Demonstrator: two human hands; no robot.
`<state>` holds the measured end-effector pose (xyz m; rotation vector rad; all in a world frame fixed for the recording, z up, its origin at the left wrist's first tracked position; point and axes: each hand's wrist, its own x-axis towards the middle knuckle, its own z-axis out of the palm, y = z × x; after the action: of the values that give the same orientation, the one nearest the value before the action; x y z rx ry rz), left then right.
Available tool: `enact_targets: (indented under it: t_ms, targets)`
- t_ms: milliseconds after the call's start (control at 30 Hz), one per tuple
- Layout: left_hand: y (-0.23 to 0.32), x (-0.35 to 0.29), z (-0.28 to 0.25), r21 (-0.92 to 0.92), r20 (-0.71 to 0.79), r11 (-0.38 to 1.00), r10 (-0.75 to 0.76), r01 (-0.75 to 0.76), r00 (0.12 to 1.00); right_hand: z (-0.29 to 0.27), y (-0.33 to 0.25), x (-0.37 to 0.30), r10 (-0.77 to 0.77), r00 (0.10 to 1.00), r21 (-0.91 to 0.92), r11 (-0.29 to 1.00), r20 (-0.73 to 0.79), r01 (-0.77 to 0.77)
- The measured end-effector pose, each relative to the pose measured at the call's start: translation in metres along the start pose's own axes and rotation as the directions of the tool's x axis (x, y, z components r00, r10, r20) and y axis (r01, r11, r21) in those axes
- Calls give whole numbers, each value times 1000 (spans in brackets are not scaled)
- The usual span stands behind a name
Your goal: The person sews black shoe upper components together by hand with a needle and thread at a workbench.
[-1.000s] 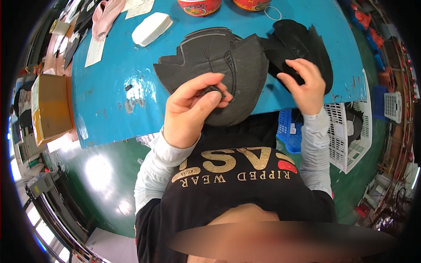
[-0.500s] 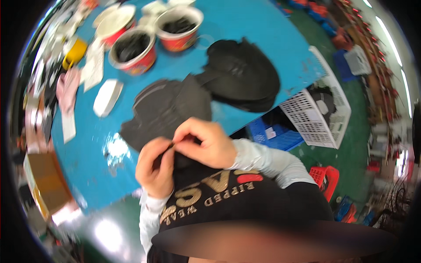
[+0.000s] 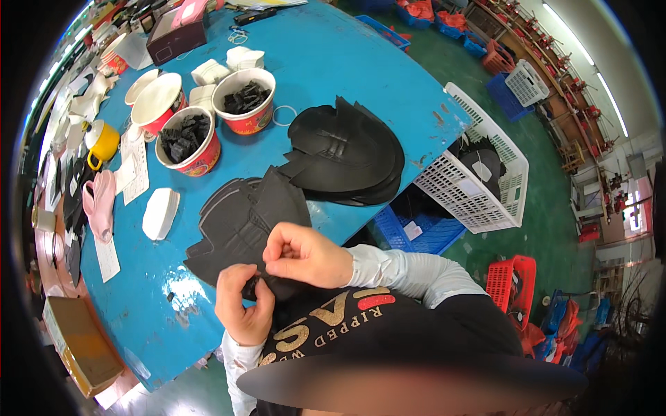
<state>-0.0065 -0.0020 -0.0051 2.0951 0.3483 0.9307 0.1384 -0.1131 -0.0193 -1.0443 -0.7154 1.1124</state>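
Okay, leftmost: your left hand has thumb and fingers curled round a dark bit; a slack pinch could drop it. Next, your right hand has its fingertips pinched narrow; can't tell if they hold anything, and bumping hands might knock the bit loose. Pad lies on the bench just beyond both; a nudge could shift it against the stack at right. Bit sits inside your left fingers, just below the right fingertips.
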Motion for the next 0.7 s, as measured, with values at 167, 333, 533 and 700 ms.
enact_targets:
  t_ms: [167,333,533,700]
  targets:
    - [-21,-2,-19,257,-25,961,109,-99,994,-15,10,13,-394,900,-432,855,-184,286]
    - [-23,-14,-19,360,19,932,43,-47,999,-26,3,30,-508,862,-727,595,-9,343]
    - [-17,0,-12,329,-2,943,57,-53,998,-36,-13,33,-383,910,-549,800,-161,240]
    - [-14,10,-11,406,42,903,136,-141,990,-26,-28,46,-382,921,-732,647,-71,212]
